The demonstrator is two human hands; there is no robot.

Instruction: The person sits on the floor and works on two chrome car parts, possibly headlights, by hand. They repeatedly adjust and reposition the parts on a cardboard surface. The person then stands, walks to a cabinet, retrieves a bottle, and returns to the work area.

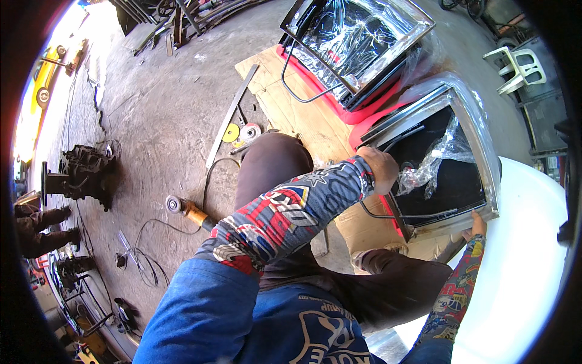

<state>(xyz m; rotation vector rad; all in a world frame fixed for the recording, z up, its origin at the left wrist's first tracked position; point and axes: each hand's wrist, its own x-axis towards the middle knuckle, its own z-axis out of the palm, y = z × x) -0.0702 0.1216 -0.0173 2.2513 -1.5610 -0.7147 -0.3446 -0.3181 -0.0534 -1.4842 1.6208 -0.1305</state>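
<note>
In front of me a car door point(492, 176) leans at an angle, with a bare metal window frame, dark inner area and crumpled clear plastic film point(427, 173). My left hand point(380, 170) is closed in a fist at the near-left side of the window frame; what its fingers hold is hidden. My right hand point(477, 225) grips the lower right corner of the metal frame, fingers around its edge. A thin black strip point(418, 216) curves along the bottom of the opening. Both forearms wear patterned sleeves.
Beyond lies another film-wrapped door point(357, 45) with red edges, on cardboard point(273, 85). Left of my knee are an angle grinder point(193, 212) with its cord, discs point(249, 131) and a metal strip point(233, 115). A white curved panel point(521, 255) stands right; a greasy mechanical part point(88, 176), left.
</note>
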